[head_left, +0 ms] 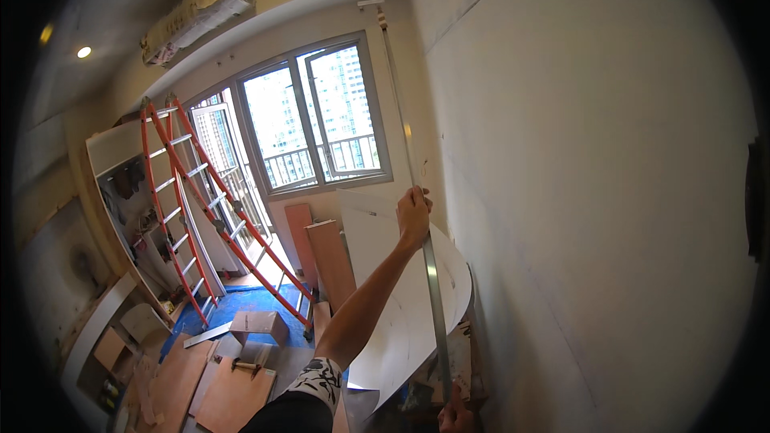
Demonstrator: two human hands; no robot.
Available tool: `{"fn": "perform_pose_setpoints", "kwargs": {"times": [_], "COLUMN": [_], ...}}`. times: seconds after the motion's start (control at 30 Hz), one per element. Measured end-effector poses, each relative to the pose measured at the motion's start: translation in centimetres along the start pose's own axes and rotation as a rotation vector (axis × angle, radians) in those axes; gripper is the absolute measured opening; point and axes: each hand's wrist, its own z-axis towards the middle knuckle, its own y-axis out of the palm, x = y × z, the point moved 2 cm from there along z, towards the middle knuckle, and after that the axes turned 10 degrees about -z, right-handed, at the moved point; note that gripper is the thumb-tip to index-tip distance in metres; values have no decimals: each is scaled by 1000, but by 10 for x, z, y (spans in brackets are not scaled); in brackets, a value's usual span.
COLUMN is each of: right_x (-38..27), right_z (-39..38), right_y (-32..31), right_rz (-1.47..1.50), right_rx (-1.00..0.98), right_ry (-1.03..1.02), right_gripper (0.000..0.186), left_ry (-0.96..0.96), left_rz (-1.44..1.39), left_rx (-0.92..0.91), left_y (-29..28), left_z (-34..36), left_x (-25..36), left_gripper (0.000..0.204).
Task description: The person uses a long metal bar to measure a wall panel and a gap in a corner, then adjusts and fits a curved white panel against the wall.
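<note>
A long, thin metal pole [435, 305] slants up along the wall at my right. Its top end carries a small brownish piece [382, 22], and a short white bar [370, 4] shows beside that, high near the ceiling. My left hand [413, 215] is closed round the pole at about mid-length, with the arm stretched forward. Lower down, at the bottom edge of the view, my right hand [455, 412] grips the pole near its lower end. Behind the pole stands a large curved white sheet [393, 337], leaning by the wall.
An orange stepladder [210, 200] stands on a blue floor covering [250, 301] at the left. Wooden boards [234, 398] and a box-like wooden piece [261, 324] lie across the floor. Ahead is a window [309, 112]; a wrapped unit [196, 16] hangs high on the left.
</note>
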Motion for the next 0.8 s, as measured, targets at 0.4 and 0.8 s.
{"fn": "perform_pose_setpoints", "kwargs": {"times": [0.4,0.8], "right_x": [-28,2], "right_z": [-8,13], "right_y": [-27,-23], "right_rz": [-9,-39], "right_rx": [70,31], "right_ry": [-13,-88], "right_gripper": [59,69], "left_ry": [-10,82], "left_rz": [31,77], "left_rx": [3,28], "left_y": [14,27], "left_z": [-43,-20], "left_x": [8,24], "left_gripper": [42,43]}}
